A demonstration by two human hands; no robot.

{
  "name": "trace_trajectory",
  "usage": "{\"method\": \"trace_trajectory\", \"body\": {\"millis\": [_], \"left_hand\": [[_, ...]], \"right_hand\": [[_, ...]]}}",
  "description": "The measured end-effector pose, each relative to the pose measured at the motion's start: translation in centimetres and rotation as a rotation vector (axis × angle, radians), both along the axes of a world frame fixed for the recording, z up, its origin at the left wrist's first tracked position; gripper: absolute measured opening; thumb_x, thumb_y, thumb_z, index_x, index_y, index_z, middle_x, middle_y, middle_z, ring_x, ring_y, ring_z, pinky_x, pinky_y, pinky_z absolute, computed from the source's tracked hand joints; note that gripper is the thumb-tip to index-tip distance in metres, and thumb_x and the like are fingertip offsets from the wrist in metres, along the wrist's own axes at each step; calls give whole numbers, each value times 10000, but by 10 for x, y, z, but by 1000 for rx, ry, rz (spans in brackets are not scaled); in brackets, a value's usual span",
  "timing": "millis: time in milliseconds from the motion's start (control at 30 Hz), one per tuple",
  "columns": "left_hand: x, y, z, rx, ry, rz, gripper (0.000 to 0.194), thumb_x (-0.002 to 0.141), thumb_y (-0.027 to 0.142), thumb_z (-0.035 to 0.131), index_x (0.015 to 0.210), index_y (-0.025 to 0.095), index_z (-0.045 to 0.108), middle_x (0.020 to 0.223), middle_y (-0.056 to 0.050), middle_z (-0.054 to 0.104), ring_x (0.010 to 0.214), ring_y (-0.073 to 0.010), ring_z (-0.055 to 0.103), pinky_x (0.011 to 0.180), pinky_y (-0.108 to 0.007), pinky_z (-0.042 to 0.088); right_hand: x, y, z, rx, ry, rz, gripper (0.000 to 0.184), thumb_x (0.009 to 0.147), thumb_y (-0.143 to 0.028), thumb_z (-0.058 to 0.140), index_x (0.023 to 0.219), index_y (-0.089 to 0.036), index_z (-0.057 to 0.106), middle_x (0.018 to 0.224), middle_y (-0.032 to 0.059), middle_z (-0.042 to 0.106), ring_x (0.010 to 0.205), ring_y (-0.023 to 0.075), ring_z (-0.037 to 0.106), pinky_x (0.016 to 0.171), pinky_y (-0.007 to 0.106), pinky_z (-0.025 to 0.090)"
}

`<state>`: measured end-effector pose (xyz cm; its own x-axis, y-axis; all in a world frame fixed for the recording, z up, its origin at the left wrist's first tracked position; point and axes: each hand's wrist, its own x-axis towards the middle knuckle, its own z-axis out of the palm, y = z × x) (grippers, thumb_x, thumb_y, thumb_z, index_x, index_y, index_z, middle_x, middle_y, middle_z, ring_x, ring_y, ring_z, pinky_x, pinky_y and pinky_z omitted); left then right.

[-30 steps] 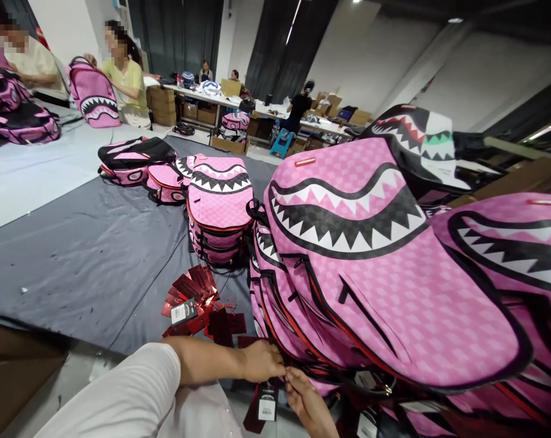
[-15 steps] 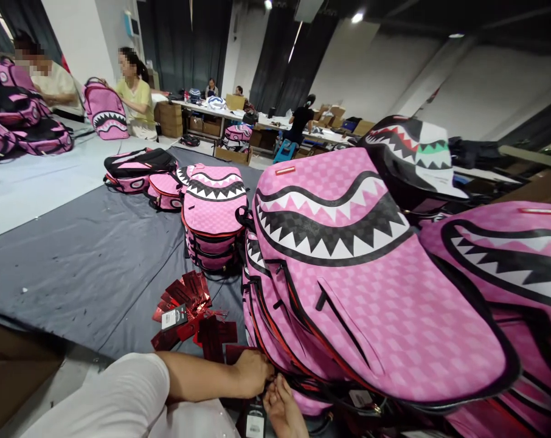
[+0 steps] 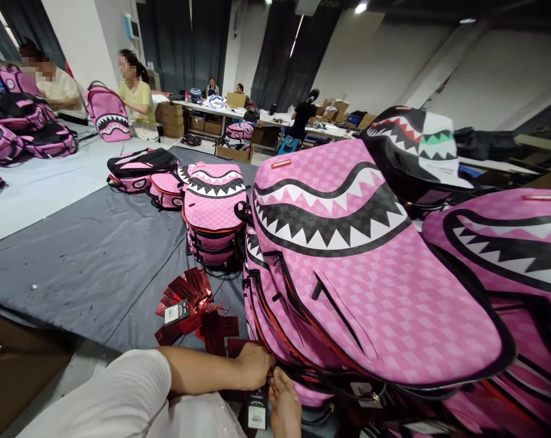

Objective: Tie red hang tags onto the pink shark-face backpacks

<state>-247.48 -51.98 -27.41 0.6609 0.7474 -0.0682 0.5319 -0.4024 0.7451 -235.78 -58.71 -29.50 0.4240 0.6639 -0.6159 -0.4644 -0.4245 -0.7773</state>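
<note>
My left hand [image 3: 256, 365] is closed in a pinch at the lower left edge of a stacked pink backpack [image 3: 348, 292] with a shark-teeth print. Against its fingertips my right hand [image 3: 285, 398] is pinched too, fingers up. What they grip between them is small, dark and hidden by the fingers. Just under them hangs a black hang tag [image 3: 257, 413] with a white barcode label. Left of my left hand, red tags [image 3: 196, 304] lie fanned out on the grey cloth, one black tag with a white label [image 3: 177, 312] among them.
A smaller-looking pink backpack [image 3: 214, 213] stands beyond the tags, with more behind it. Another pink backpack [image 3: 508, 261] is at right, near a black-and-white one [image 3: 415, 146]. Two people sit at a pale table [image 3: 51, 188] at far left. A cardboard box [image 3: 20, 359] is at lower left.
Both hands stay pinched together at the backpack's edge; my right hand has risen slightly against the left. The view has shifted a little.
</note>
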Motion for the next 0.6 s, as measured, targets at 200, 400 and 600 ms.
{"method": "trace_trajectory", "body": {"millis": [200, 400, 600], "left_hand": [[3, -1, 14, 70, 312, -29, 153, 698, 217, 578, 814, 208, 676, 875, -146, 731, 863, -346, 715, 680, -443, 576], [0, -4, 33, 102, 408, -65, 201, 760, 149, 547, 908, 155, 682, 950, -102, 743, 914, -287, 708, 731, -373, 575], [-5, -5, 56, 48, 418, -42, 190, 816, 183, 526, 911, 122, 679, 942, -121, 743, 879, -289, 712, 721, -358, 566]], "right_hand": [[-9, 1, 6, -41, 21, -139, 422, 410, -302, 808, 808, -258, 676, 743, -54, 712, 637, 92, 641, 520, 163, 471], [-7, 6, -2, -65, 52, -183, 491, 353, -316, 811, 813, -219, 670, 764, -43, 707, 647, 85, 619, 527, 160, 460], [-5, 3, -10, -41, -78, -127, 537, 343, -384, 815, 826, -203, 666, 773, -8, 713, 719, 157, 650, 592, 236, 495]]}}
